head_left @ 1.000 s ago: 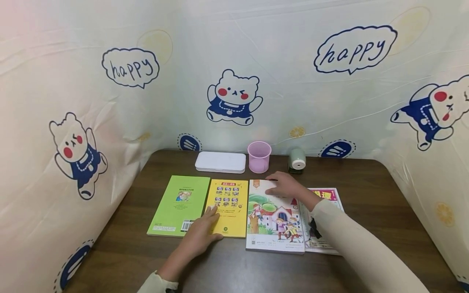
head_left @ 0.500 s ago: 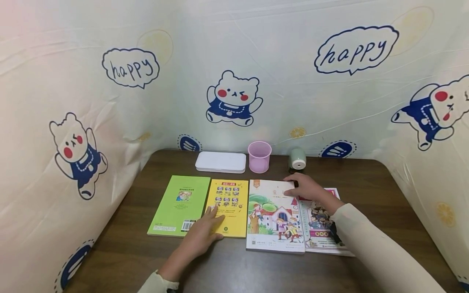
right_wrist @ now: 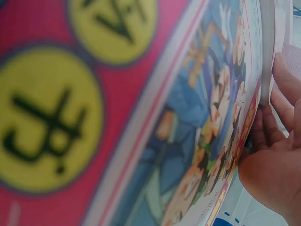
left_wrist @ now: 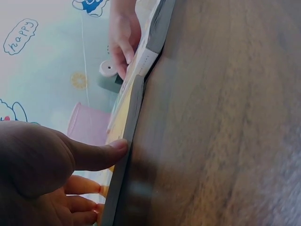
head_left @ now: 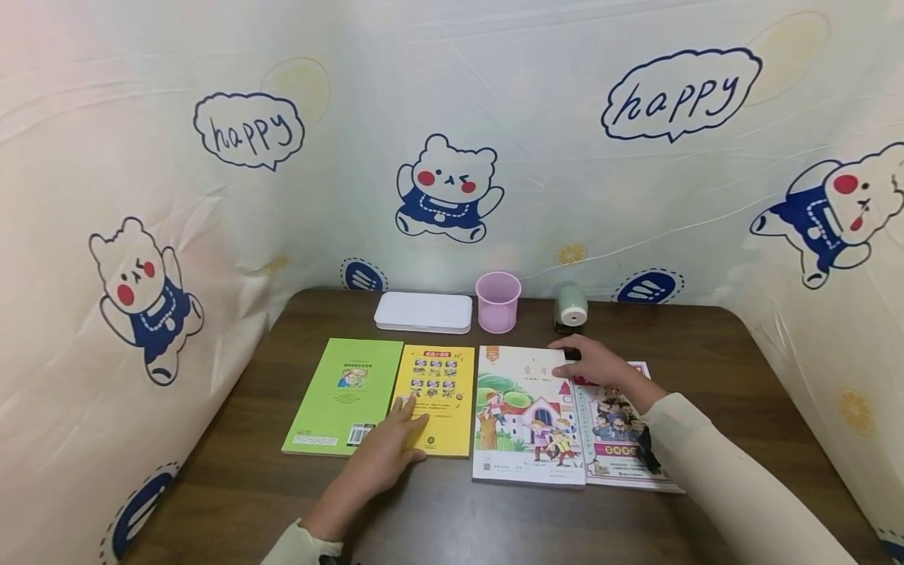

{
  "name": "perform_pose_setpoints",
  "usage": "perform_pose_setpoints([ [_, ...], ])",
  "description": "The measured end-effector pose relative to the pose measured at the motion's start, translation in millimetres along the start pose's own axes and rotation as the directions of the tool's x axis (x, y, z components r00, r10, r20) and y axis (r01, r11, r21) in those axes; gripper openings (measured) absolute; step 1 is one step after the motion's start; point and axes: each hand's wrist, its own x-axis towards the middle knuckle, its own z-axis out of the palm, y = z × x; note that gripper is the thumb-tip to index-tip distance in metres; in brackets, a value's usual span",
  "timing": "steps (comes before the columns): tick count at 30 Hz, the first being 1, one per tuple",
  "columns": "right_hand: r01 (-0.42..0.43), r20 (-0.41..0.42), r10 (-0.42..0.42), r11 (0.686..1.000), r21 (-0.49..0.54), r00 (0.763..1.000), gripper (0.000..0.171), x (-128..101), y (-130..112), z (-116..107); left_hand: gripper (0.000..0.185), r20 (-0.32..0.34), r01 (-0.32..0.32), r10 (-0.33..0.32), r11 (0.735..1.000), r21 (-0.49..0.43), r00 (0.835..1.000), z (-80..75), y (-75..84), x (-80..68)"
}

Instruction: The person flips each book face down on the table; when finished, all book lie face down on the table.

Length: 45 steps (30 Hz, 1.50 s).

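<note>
- The left hand (head_left: 384,455) lay flat, fingers relaxed, on the yellow book (head_left: 436,399) beside the green book (head_left: 344,395).
- The right hand (head_left: 596,364) rested with straight fingers on the top corner of the picture book (head_left: 526,416), which overlapped the red comic (head_left: 621,439) on the desk (head_left: 720,369).
- Done well, I judge, squaring edges needs light, even pressure.

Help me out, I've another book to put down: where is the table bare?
Bare wood lies right of the red book up to the curtain, left of the green book, and along the near edge between the sleeves. The back row by the pink cup is crowded.
</note>
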Motion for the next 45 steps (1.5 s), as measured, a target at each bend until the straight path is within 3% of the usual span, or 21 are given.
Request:
perform_pose_setpoints([
  [5, -0.01, 0.002, 0.01, 1.0, 0.021, 1.0, 0.059, 0.1, -1.3, 0.1, 0.061, 0.005, 0.017, -0.017, 1.0, 0.002, 1.0, -2.1, 0.4, -0.5],
  [10, -0.02, 0.007, 0.019, 0.999, 0.041, 1.0, 0.058, -0.2, -3.7, 1.6, 0.069, -0.002, 0.023, -0.023, 1.0, 0.003, 1.0, -4.7, 11.3, -1.7],
  [16, -0.042, 0.006, 0.041, 0.997, 0.058, 0.999, 0.059, -2.3, -3.3, 2.0, 0.086, 0.058, -0.096, 0.101, 0.993, -0.071, 0.993, 2.1, 35.0, -2.2],
  [22, -0.052, 0.0, 0.052, 0.996, 0.073, 0.999, 0.059, -2.6, -4.7, 0.4, 0.102, 0.153, -0.179, 0.184, 0.983, -0.041, 0.971, 20.8, 51.5, 5.0],
  [28, -0.063, 0.003, 0.063, 0.994, 0.085, 0.998, 0.058, -4.1, -4.8, 3.4, 0.099, 0.205, -0.192, 0.175, 0.979, 0.066, 0.963, 30.7, 59.8, 6.7],
  [35, -0.052, 0.007, 0.052, 0.995, 0.086, 0.999, 0.059, -6.3, -4.8, 4.3, 0.09, 0.183, -0.17, 0.149, 0.98, 0.102, 0.972, 32.3, 63.5, 4.2],
  [40, -0.055, 0.003, 0.055, 0.994, 0.094, 0.998, 0.058, -5.8, -2.2, 4.9, 0.089, 0.175, -0.177, 0.168, 0.983, 0.039, 0.97, 32.8, 63.4, 5.3],
  [45, -0.04, -0.002, 0.04, 0.996, 0.086, 0.999, 0.057, -4.2, -3.0, 3.9, 0.089, 0.147, -0.154, 0.171, 0.981, -0.119, 0.974, 29.2, 62.2, 7.0],
])
